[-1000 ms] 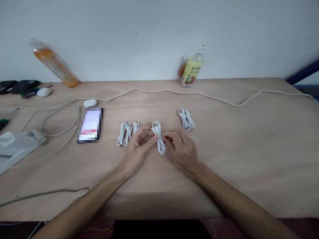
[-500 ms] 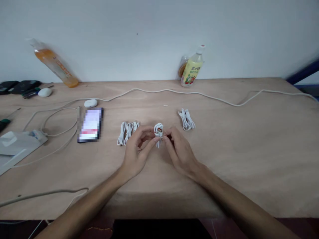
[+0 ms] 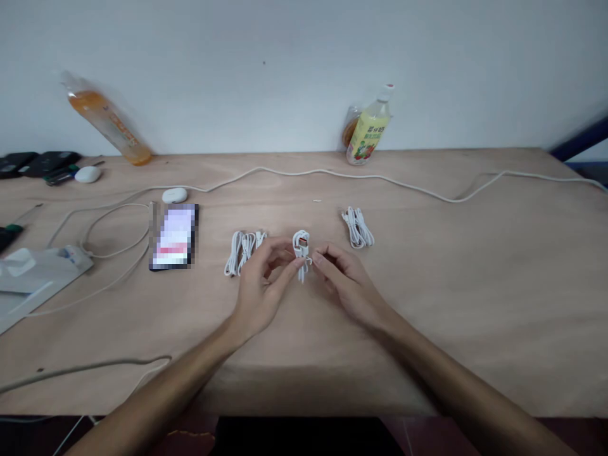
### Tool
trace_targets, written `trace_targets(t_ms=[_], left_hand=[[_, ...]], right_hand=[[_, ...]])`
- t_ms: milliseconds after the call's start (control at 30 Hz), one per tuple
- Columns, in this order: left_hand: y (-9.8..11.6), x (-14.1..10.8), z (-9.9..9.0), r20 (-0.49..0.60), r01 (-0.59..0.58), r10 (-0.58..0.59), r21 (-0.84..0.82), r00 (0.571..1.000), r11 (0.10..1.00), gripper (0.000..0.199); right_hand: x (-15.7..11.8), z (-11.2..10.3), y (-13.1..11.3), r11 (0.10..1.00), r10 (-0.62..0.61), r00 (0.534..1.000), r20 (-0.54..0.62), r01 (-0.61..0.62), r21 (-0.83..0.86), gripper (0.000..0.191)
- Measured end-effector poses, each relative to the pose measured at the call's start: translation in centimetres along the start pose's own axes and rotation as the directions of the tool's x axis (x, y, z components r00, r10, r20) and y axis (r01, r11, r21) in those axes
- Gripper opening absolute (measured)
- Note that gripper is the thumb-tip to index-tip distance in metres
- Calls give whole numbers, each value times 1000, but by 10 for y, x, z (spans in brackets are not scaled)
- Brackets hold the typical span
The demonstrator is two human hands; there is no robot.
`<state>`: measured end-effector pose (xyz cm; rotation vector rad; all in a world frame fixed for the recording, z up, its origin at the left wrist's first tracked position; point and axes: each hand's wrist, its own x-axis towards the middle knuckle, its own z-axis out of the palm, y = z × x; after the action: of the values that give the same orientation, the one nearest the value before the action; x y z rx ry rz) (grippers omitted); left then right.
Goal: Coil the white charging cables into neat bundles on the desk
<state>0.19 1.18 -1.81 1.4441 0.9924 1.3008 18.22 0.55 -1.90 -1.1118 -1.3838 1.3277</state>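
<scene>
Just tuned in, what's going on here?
A person has a coiled white cable pinched in the left hand, above the table. The right hand is close by, its fingers near the thin tie around the coil; whether they touch it is hard to tell. More coiled cables lie beside the left hand, partly hidden by it, and another bundle lies beyond the right hand.

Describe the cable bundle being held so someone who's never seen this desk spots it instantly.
Near the middle of the broad wood-toned table, a left hand and a right hand come close together. Pinched in the left one is a small white cable bundle. Unlike the white coils lying to either side, it is in a person's grip, orange-red showing at its plug.
</scene>
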Motion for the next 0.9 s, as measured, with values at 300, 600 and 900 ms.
trace_targets(t_ms=[300, 600, 900], left_hand=[[4, 1, 1, 16, 114, -113, -114, 994, 987, 22], [1, 1, 2, 35, 75, -71, -134, 997, 988, 20], [2, 1, 1, 26, 71, -70, -74, 997, 995, 20]], right_hand=[[-8, 2, 5, 830, -336, 940, -51, 271, -488, 5], [-8, 0, 12, 661, -523, 852, -8, 399, -636, 13], [-4, 2, -2, 978, -171, 981, -88, 159, -134, 24]])
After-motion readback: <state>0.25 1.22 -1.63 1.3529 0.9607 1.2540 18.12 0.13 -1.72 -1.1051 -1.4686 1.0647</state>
